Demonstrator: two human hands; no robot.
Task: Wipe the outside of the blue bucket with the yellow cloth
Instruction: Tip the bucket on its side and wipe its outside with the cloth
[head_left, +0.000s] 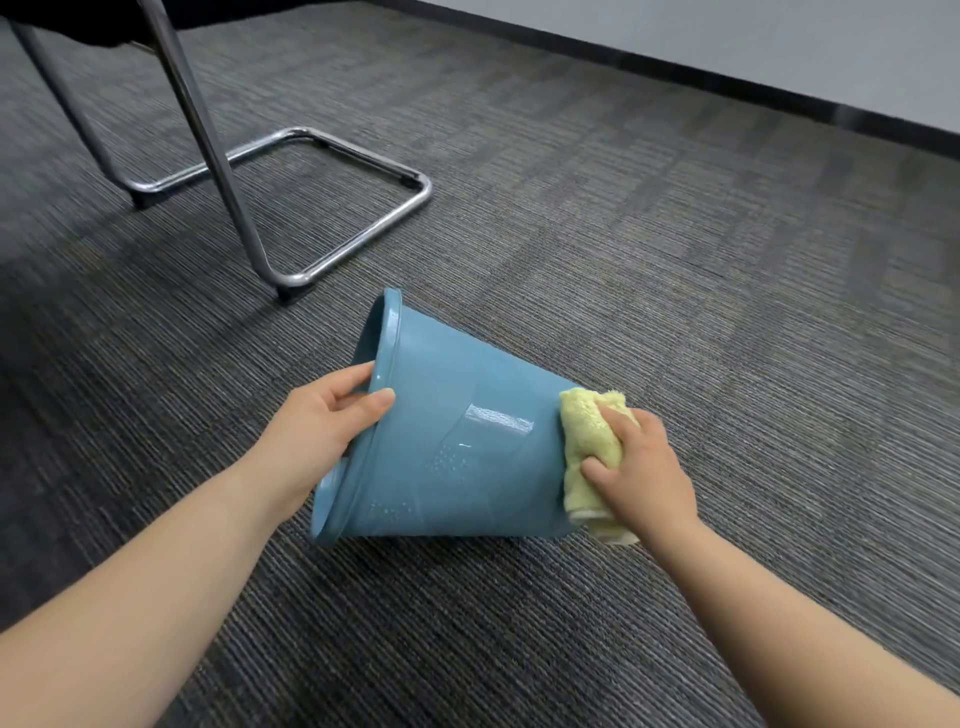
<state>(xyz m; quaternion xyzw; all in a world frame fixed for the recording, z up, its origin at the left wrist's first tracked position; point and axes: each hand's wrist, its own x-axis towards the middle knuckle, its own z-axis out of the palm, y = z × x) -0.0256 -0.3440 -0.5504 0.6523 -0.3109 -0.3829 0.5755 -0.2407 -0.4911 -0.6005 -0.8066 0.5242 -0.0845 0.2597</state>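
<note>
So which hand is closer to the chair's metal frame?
Left. The left hand grips the blue bucket's rim, on the side toward the chair frame; the right hand presses the yellow cloth at the base end.

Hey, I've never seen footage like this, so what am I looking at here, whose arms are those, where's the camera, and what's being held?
There is no machine here. A person wears a wide-angle camera on the head, looking down at their own bare arms. This is the only view. A blue bucket lies on its side on grey carpet, its open mouth facing left. The left hand grips the bucket's rim. The right hand presses a folded yellow cloth against the bucket's base end. Water droplets show on the bucket's side. Behind stands a chrome chair frame, and a wall runs along the upper right.
</note>
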